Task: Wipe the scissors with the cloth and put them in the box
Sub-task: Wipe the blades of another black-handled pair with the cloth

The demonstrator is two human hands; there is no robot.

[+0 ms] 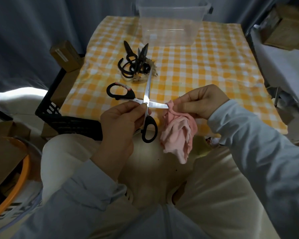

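While my left hand (119, 121) pinches the open scissors (147, 91) at the pivot, one blade points right into the cloth (178, 135) my right hand (204, 102) grips

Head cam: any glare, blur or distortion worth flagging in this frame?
Head view: glare blows out the upright blade of the scissors in the left hand; head view: wide-angle lens bows the table edges; head view: corners dark, lap bright; head view: clear box at the far edge soft, low-contrast; cloth in the right hand sharp.
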